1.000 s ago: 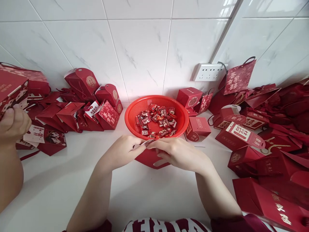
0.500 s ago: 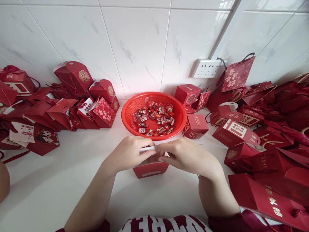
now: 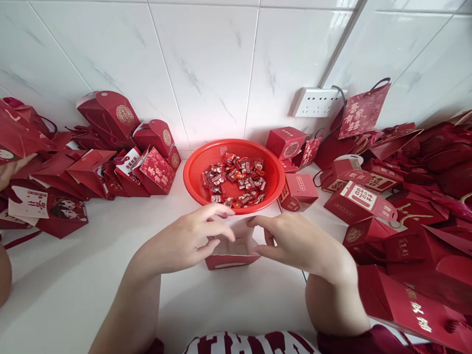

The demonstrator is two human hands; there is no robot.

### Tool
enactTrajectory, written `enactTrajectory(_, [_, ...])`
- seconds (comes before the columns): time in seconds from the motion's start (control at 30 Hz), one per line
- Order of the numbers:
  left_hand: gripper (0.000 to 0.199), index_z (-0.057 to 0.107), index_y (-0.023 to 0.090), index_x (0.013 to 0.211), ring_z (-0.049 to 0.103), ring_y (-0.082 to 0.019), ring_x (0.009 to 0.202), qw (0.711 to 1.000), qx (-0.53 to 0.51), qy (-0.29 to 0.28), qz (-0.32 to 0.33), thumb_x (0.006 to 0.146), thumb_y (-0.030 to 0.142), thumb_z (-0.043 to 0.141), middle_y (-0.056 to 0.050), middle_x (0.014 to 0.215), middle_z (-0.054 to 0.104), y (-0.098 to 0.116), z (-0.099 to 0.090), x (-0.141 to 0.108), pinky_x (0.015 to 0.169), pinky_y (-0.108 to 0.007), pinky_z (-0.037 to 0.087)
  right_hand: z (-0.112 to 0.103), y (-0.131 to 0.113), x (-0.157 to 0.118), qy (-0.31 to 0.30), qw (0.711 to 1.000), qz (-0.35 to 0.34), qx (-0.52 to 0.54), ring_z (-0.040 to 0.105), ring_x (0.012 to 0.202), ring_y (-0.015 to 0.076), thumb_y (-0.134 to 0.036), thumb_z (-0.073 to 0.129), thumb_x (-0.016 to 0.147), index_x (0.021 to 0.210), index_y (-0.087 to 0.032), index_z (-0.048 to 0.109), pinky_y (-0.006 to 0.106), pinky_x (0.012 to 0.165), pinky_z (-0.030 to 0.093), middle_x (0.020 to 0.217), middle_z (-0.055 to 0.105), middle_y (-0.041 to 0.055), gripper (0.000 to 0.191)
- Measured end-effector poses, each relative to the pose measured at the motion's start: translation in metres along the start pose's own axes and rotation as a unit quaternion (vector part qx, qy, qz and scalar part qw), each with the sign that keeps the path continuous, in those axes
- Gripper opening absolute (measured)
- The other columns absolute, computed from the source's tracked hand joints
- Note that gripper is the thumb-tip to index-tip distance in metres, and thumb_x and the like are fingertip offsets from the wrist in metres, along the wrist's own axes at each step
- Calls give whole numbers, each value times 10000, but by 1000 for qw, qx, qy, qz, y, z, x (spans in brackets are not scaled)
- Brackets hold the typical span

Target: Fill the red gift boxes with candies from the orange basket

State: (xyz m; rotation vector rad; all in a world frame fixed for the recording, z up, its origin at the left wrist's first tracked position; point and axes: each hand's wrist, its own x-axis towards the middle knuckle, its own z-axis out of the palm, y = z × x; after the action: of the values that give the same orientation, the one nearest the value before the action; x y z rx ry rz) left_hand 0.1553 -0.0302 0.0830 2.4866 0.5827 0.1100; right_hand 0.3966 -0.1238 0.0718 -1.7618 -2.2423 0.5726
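A red gift box [image 3: 233,261] with a pale inside stands on the white counter in front of me, its top open. My left hand [image 3: 191,238] is at the box's left side with the fingers spread, the fingertips over the opening. Over the right side hovers my right hand [image 3: 291,243], thumb and forefinger apart; whether a fingertip touches the box wall I cannot tell. Just behind the box is a red plastic basket [image 3: 191,184] holding several wrapped candies [image 3: 236,177].
Red gift boxes [image 3: 158,169] crowd the left, and more boxes [image 3: 359,201] fill the right. At far left another person's hand [image 3: 13,169] holds a red box [image 3: 22,130]. A white power strip [image 3: 317,102] is against the tiled wall.
My hands have moved apart, and the flap they held at the box top has opened, showing the inside. At far left another person's hand has come into view with a raised box.
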Motion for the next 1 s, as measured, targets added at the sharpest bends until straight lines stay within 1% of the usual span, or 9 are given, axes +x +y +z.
enactTrajectory(0.07, [300, 711, 290, 943, 624, -133, 905, 999, 16, -5, -34, 912, 144, 451, 22, 1326, 541, 3, 0, 0, 791, -251, 461, 1, -1, 1, 1, 1000, -2, 15, 625, 618, 170, -292, 660, 851, 1056, -290, 695, 286, 580, 348, 747, 724, -31, 208])
enactTrajectory(0.13, [224, 704, 286, 922, 600, -114, 769, 997, 19, -8, -74, 888, 188, 505, 26, 1157, 605, 5, 0, 0, 680, -238, 425, 1, -2, 3, 2, 999, -12, 32, 631, 636, 165, -272, 660, 846, 1042, -295, 704, 280, 587, 364, 752, 722, -35, 202])
enactTrajectory(0.27, [112, 679, 266, 887, 553, -126, 710, 995, 5, -18, -95, 812, 347, 662, 30, 909, 591, 5, -3, 1, 599, -235, 359, -3, 4, 9, 12, 995, -48, 84, 635, 693, 156, -261, 614, 888, 1025, -278, 717, 268, 617, 413, 806, 716, -16, 172])
enactTrajectory(0.4, [292, 546, 195, 678, 446, -104, 602, 992, 7, -17, -128, 796, 421, 688, 35, 772, 528, 3, -2, 3, 524, -243, 279, -12, 21, 29, 31, 978, -78, 193, 643, 758, 145, -318, 558, 945, 1076, -225, 690, 261, 692, 475, 880, 720, 8, 208])
enactTrajectory(0.5, [397, 469, 171, 613, 403, -95, 571, 992, -8, 0, -128, 839, 443, 649, 28, 738, 492, 0, 3, 6, 506, -256, 254, -21, 43, 63, 41, 985, -38, 165, 646, 793, 149, -359, 502, 975, 998, -210, 676, 257, 700, 478, 908, 719, 11, 230])
enactTrajectory(0.6, [453, 415, 164, 600, 378, -104, 561, 994, -2, 41, -102, 962, 432, 473, 16, 690, 456, -3, 8, 9, 519, -279, 247, -25, 70, 109, 17, 997, 77, 5, 657, 906, 159, -316, 510, 977, 989, -215, 680, 250, 776, 480, 1024, 721, 25, 198])
enactTrajectory(0.7, [432, 357, 171, 627, 366, -118, 577, 993, 9, 69, -93, 1007, 374, 375, 14, 665, 443, -4, 7, 6, 533, -289, 245, -21, 94, 159, 27, 989, 140, -49, 649, 1009, 207, -234, 500, 993, 996, -134, 688, 313, 886, 488, 1097, 696, 135, 214])
enactTrajectory(0.8, [417, 336, 175, 638, 375, -125, 596, 993, 22, 72, -91, 1015, 352, 367, 13, 672, 455, -4, 4, 0, 542, -286, 253, -12, 107, 200, 31, 982, 163, -84, 631, 1061, 222, -340, 599, 965, 1189, -139, 625, 421, 914, 530, 1219, 629, 118, 302])
enactTrajectory(1.0, [404, 394, 181, 684, 436, -137, 658, 993, 61, 101, -30, 1042, 348, 312, 0, 710, 478, -6, 11, 5, 601, -280, 303, 0, 121, 251, 10, 981, 167, -93, 626, 1075, 232, -352, 614, 957, 1265, -156, 585, 436, 901, 546, 1271, 598, 112, 366])
